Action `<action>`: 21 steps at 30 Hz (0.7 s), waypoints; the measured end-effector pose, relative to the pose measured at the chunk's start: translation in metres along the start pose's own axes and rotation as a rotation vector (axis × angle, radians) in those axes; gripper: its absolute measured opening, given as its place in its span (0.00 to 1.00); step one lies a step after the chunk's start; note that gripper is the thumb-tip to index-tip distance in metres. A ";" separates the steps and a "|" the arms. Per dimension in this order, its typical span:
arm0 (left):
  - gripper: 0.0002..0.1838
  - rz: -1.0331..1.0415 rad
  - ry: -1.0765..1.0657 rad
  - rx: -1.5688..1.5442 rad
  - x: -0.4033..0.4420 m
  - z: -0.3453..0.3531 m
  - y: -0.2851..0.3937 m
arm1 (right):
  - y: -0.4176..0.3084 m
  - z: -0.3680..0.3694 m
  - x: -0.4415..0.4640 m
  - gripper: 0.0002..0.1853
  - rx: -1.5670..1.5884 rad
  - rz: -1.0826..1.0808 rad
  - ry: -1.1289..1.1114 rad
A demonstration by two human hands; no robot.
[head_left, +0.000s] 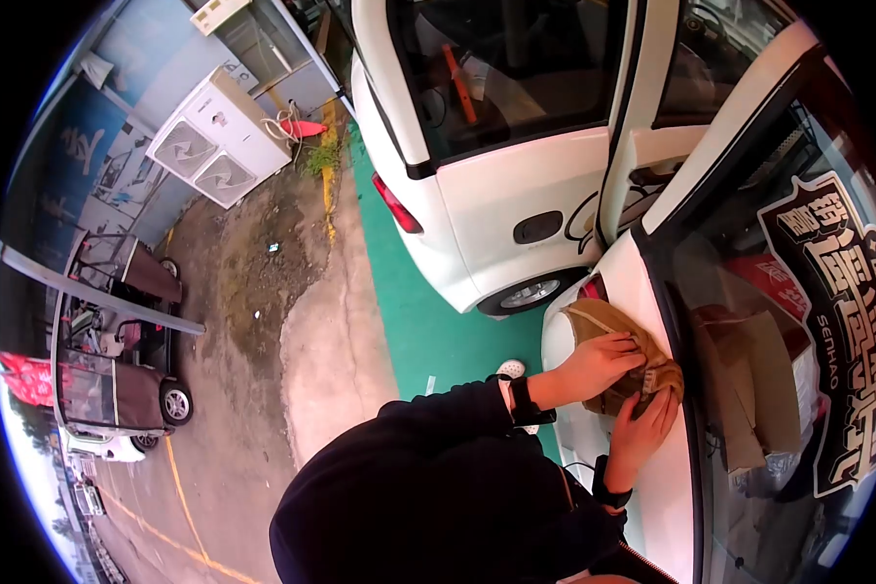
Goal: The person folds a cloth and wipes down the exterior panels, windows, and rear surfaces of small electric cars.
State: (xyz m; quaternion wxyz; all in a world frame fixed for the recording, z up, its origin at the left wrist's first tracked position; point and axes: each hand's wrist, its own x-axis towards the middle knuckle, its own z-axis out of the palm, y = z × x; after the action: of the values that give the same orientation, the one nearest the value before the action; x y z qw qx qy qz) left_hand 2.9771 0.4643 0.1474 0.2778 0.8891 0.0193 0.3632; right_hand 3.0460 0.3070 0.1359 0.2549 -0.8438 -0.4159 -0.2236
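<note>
A brown cloth item (599,316), bunched and folded, lies against the white car's edge below the dark window. My left hand (603,365) has its fingers bent over the middle of the cloth, gripping it. Lower and to the right, my right hand (647,428) pinches the cloth's bunched edge, with its thumb on the near side. Both wrists wear black bands. Some fingertips are hidden in the folds, and the exact kind of cloth item cannot be made out.
Behind the dark window (847,389), which bears a large white-lettered sticker, stands an open cardboard box (740,389). Another white car (496,214) is parked close by on green ground (409,321). Farther left are an outdoor air-conditioner unit (219,136) and carts (117,389).
</note>
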 end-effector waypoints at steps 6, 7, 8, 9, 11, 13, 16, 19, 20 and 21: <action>0.12 -0.422 -0.030 0.060 -0.091 -0.037 -0.004 | -0.014 0.003 -0.002 0.19 0.029 -0.145 -0.069; 0.12 -0.454 0.018 0.091 -0.104 -0.052 -0.006 | -0.017 0.011 -0.003 0.20 0.077 -0.140 -0.112; 0.11 -0.481 0.061 0.112 -0.111 -0.066 -0.003 | -0.021 0.015 0.000 0.20 0.111 -0.130 -0.158; 0.09 -0.538 0.132 0.129 -0.115 -0.084 0.002 | -0.028 0.018 0.006 0.22 0.093 -0.184 -0.167; 0.08 -0.603 0.231 0.110 -0.136 -0.110 0.000 | -0.036 0.041 0.006 0.22 0.123 -0.225 -0.161; 0.05 -0.592 0.346 0.102 -0.142 -0.145 0.001 | -0.043 0.064 0.023 0.21 0.102 -0.240 -0.110; 0.06 -0.514 0.281 0.270 -0.149 -0.184 0.006 | -0.075 0.102 0.058 0.19 0.335 -0.158 -0.340; 0.06 -0.501 0.375 0.293 -0.157 -0.211 -0.002 | -0.131 0.129 0.091 0.16 0.327 -0.196 -0.466; 0.06 -0.497 0.408 0.320 -0.165 -0.219 -0.008 | -0.147 0.143 0.094 0.16 0.390 -0.254 -0.431; 0.05 -0.548 0.417 0.341 -0.171 -0.230 -0.013 | -0.170 0.146 0.100 0.16 0.517 -0.111 -0.531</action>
State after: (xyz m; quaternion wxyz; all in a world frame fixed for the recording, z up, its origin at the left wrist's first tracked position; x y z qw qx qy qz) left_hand 2.7020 0.5458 0.1658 0.2026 0.7915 0.3725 0.4402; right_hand 2.9872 0.5448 0.1238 0.3305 -0.7564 -0.5552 0.1018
